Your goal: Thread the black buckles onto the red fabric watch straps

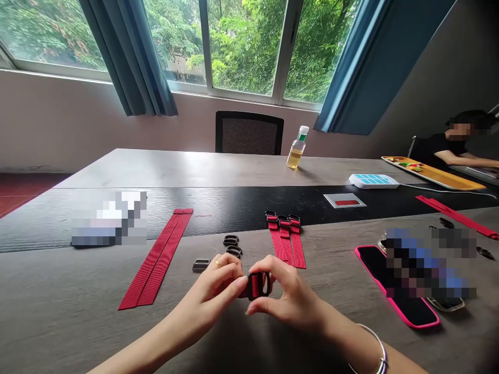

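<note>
Grey table (78, 311), black buckle (250, 286) threaded with red webbing (255, 284), held between left fingers (235, 284) and right fingers (273, 266)

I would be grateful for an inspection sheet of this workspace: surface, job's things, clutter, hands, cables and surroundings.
Surface: grey table with a black band.
Job's things: two plain red straps at left; three buckled straps; loose hooks and loose buckle nearby.
Clutter: bottle, pink-edged phone, orange tray; some items blurred.
Hands: left hand pinches red webbing; right hand holds its black buckle.
Cables: white cable runs right from white box.
Surroundings: chair, window, curtains; person at right.
</note>
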